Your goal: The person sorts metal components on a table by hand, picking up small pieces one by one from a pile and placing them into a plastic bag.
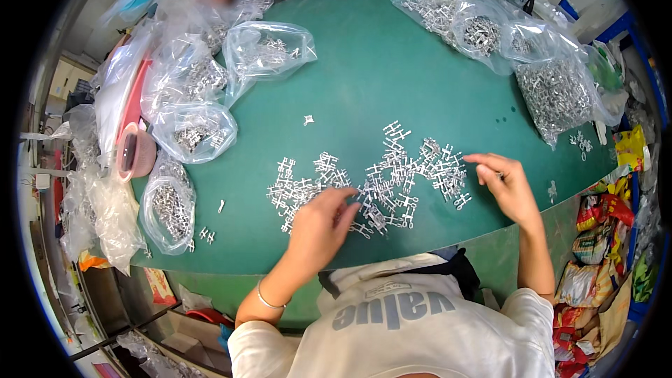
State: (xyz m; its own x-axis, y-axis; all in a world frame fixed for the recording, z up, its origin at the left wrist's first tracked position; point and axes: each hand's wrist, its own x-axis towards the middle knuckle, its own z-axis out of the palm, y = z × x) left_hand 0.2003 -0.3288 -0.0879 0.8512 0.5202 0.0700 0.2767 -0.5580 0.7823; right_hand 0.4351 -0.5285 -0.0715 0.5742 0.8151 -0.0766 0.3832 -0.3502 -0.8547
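Evidently the work is sorting through the loose pile of small silvery metal parts [378, 182] spread near the front edge of the green surface [378, 77], about midway along it; the left hand [318, 227] rests at the near left side of the pile, fingers curled and pinched together over a piece or two, though whether it truly grips one I cannot tell; the right hand [507, 185] lies at the pile's right end, fingers loosely bent and pointing left, thumb close to the forefinger, and if it has anything between them it is too small to make out.

To my mind the step goes best by lifting one part at a time from the pile's outer fringe, since the branched pieces look apt to hook into each other; a light pinch on a single arm and a small shake should free it; dragging through the middle would likely tangle more.

Clear bags of similar parts [553, 91] lie toward the far right corner, and more bags [192, 133] along the left edge, well apart from both hands.
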